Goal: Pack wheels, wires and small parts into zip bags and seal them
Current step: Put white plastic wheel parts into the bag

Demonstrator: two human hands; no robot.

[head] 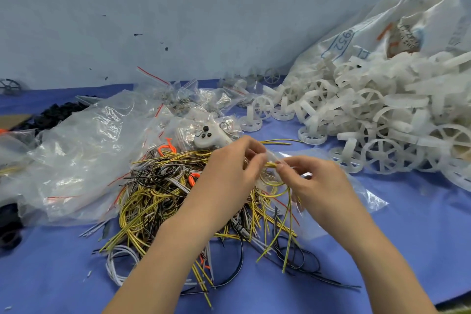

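Nearest to the camera, the loose ends of the thin yellow-and-black striped wires [285,227] hang down over the blue table cover [407,250]. They are light and soft, so they bend under their own weight and spring apart if they are not held together. Just above them, the right hand [313,181] pinches the looped middle of this small bundle between thumb and forefinger, and the fingers are closed firmly on it. The left hand [229,171] is beside it, with the fingertips closed on the mouth of a small clear zip bag [331,201], which seems thin and slippery. I think the best place to hold the wires is this folded loop, because the free ends would catch on the bag edge. Under both hands lies the big tangled heap of yellow, black and white wires [158,199]. Behind it are crumpled clear plastic bags [84,150] and a white controller part with black buttons [207,136]. Farther right, a pile of white plastic spoked wheels [377,120] spills from a large white sack [377,30].
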